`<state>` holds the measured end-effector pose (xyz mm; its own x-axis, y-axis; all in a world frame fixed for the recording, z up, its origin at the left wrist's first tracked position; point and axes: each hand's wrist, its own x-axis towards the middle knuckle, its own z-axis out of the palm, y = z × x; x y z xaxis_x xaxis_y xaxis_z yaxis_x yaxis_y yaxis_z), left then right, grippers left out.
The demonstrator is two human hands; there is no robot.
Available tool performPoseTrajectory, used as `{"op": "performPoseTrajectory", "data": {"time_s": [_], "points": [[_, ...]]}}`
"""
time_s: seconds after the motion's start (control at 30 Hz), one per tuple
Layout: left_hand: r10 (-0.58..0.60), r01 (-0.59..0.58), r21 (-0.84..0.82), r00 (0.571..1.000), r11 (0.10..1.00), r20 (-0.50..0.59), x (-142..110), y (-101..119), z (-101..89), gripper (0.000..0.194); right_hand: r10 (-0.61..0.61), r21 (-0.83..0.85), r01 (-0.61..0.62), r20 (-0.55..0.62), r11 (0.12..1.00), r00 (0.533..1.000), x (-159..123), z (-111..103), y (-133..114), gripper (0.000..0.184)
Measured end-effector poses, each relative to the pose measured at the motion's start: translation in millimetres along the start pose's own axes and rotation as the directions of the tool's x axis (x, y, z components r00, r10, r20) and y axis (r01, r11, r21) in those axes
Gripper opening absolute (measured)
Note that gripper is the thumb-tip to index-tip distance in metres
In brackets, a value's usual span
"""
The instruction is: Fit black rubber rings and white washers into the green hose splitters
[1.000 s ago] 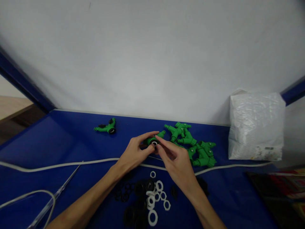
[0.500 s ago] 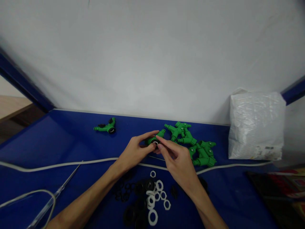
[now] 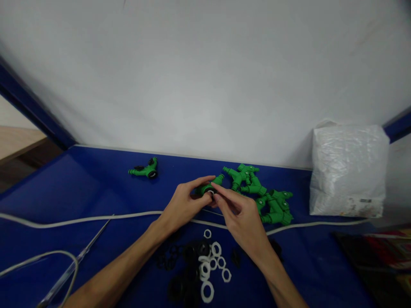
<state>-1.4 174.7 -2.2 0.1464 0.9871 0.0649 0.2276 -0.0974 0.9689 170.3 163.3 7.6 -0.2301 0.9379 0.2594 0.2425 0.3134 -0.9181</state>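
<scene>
Between both hands is a green plastic Y-shaped hose connector [image 3: 218, 179] with a black ring and a white ring at its near opening. My left hand [image 3: 184, 204] is closed around the connector, its thumb at the opening's rim. The fingertips of my right hand [image 3: 239, 209] pinch at that same opening from the other side; they cover most of the white ring there. Below the hands lie loose white rings [image 3: 207, 291] of different sizes. Dark black rings [image 3: 176, 287] are heaped beside them, hard to tell apart.
Several green connectors [image 3: 279, 207] are piled right of the hands. One connector with black parts [image 3: 146, 170] lies at the back left. A white cable [image 3: 80, 220] crosses the table. A clear-handled pointed tool [image 3: 75, 266] lies at left, a wrapped white package [image 3: 349, 171] at right.
The view has shifted slightly. Both hands keep nearly the same grip on the connector, with only a tiny movement of the fingers at its opening.
</scene>
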Motion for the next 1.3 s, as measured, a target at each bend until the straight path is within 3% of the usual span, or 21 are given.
{"op": "performPoseTrajectory", "data": {"time_s": [0.33,0.87,1.3], "points": [[0.033,-0.034,0.027,0.999,0.999,0.029,0.8,-0.1,-3.7,0.051,0.089,0.035,-0.088,-0.021,0.996,0.996,1.5,-1.7,2.2,0.037],[0.152,-0.156,0.091,0.987,0.984,0.041,0.5,-0.8,-2.7,0.050,0.066,0.038,-0.066,-0.019,0.997,0.998,2.1,-2.9,2.7,0.035],[0.150,-0.151,0.074,0.988,0.986,0.019,0.0,-1.8,-0.4,0.047,0.058,0.043,-0.057,-0.020,0.997,0.998,1.3,-1.7,6.0,0.035]]}}
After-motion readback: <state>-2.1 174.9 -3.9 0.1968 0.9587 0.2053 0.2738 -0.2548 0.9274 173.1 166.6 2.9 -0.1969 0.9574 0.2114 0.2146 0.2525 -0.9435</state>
